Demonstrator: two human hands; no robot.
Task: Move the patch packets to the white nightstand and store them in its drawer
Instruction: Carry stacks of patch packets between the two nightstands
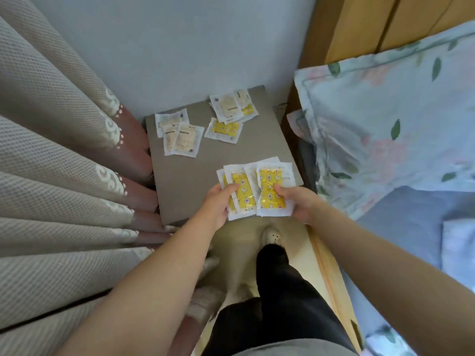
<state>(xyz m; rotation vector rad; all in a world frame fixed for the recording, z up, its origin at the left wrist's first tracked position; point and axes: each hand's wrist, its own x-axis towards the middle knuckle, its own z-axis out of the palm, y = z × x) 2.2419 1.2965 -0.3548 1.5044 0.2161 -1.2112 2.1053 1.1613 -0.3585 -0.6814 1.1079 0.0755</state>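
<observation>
Both my hands hold yellow-and-white patch packets over the near edge of a grey-topped nightstand. My left hand grips a small fan of packets, thumb on top. My right hand grips another few packets, fanned beside the first bunch. More packets lie on the top: a pale group at the back left, a pile at the back and one yellow packet in front of that pile. No drawer is visible.
Heavy beige curtains press against the nightstand's left side. A bed with a floral pillow and blue sheet lies on the right, its wooden rail beside my leg. A pale wall stands behind. My foot is on the narrow floor strip.
</observation>
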